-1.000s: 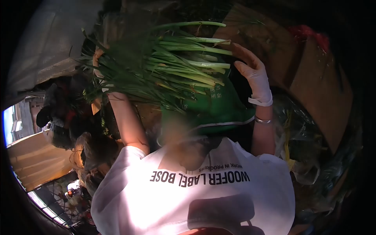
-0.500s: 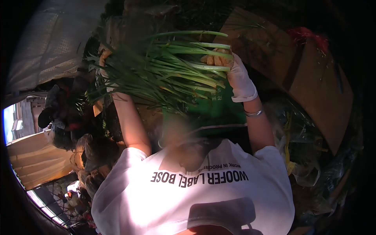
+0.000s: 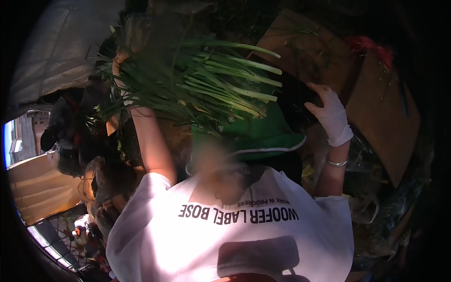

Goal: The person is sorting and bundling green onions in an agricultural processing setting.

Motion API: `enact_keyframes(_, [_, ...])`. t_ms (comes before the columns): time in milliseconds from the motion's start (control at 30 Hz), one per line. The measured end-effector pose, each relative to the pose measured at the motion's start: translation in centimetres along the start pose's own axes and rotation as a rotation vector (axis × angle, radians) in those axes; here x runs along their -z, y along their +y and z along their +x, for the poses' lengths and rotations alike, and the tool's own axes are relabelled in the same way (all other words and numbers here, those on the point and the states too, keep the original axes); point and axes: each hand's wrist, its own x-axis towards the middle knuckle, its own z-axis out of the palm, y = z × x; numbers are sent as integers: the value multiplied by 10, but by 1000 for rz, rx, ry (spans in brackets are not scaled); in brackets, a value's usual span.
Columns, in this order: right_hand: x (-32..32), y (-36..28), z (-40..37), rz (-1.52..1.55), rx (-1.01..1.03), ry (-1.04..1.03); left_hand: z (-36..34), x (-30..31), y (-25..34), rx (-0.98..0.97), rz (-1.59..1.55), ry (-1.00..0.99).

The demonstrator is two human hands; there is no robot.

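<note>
— Upper left of the frame: is that your left hand among the greens?

— Yes. It is closed around the leafy end of the bunch of green onions. You hold the bunch up above the green cloth, pale stalk ends pointing right. I'd judge the bunch gathered and evened, though it isn't set down anywhere yet.

— And your right hand?

— Gloved, fingers spread, holding nothing. It sits at centre right beside the cardboard, apart from the stalks.

— What differs from half a second ago?

— Then your right hand gripped the stalk ends. Now it has let go and dropped away to the right, so your left carries the bunch alone.
</note>
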Motion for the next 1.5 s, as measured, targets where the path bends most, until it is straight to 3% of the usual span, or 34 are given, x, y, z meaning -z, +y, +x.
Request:
enact_keyframes(33, [23,-37,19,398,-154,21,2,-5,1,-4,136,34])
enact_keyframes(67, [24,-47,29,665,-115,77,1,-14,-3,-4,135,39])
enact_keyframes(133, [31,-86,46,352,76,55,3,-37,-16,-248,73,390])
enact_keyframes(200, [9,-102,65,178,154,96,5,-67,-30,-161,-100,48])
enact_keyframes(267, [-13,-108,78,212,122,161,5,-48,-21,-162,-61,113])
enact_keyframes(300, [-18,-110,82,370,71,100,7,-42,-17,-153,33,138])
enact_keyframes(333, [-24,-110,85,529,19,35,8,-34,-13,-154,-66,89])
enact_keyframes(400, [-27,-112,94,547,39,57,2,-30,-15,-209,-21,157])
enact_keyframes(467, [-23,-121,104,540,217,332,5,-23,-9,-138,-145,38])
enact_keyframes(500, [-19,-129,110,441,248,394,5,-20,-8,-64,-268,-79])
enact_keyframes(533, [-15,-134,117,40,345,446,3,-18,-9,-65,-270,-78])
enact_keyframes(600, [-19,-137,127,-196,456,348,1,-18,-9,-185,-20,127])
enact_keyframes(733, [-32,-154,146,-163,519,319,7,-26,-16,-71,-188,85])
enact_keyframes(800, [-31,-163,150,593,355,158,11,-34,-28,-50,-129,100])
enact_keyframes(833, [-20,-161,152,1132,373,110,14,-35,-31,-166,-52,226])
enact_keyframes(867, [0,-145,152,1279,278,152,14,-34,-32,-279,25,354])
enact_keyframes(900, [19,-129,149,1487,261,245,14,-25,-28,-215,-150,222])
enact_keyframes(933, [38,-104,131,1446,263,177,12,-31,-29,-212,-154,228])
enact_keyframes(967, [54,-86,107,1104,120,103,11,-41,-30,-106,-315,158])
enact_keyframes(1000, [55,-78,88,916,7,38,9,-35,-29,-140,-255,192])
enact_keyframes(1033, [51,-67,68,474,-34,19,7,-30,-28,-172,-194,229])
enact_keyframes(1133, [41,-80,41,474,-72,191,4,-36,-28,-233,-87,310])
enact_keyframes(1200, [35,-98,31,462,41,148,0,-64,-38,-250,233,364])
enact_keyframes(1233, [25,-104,29,403,44,158,-1,-61,-29,-125,277,455])
enact_keyframes(1333, [-4,-98,30,78,199,187,1,-29,-14,-159,435,574])
enact_keyframes(1367, [-6,-101,31,58,101,92,-6,-26,-16,-194,447,487])
enact_keyframes(1433, [-11,-102,42,197,-1,4,-6,11,-4,-85,144,33])
enact_keyframes(1467, [-14,-102,48,335,-92,-90,-13,29,3,-77,145,34])
enact_keyframes(1500, [-13,-102,52,329,-38,-116,-17,44,8,-71,-11,65])
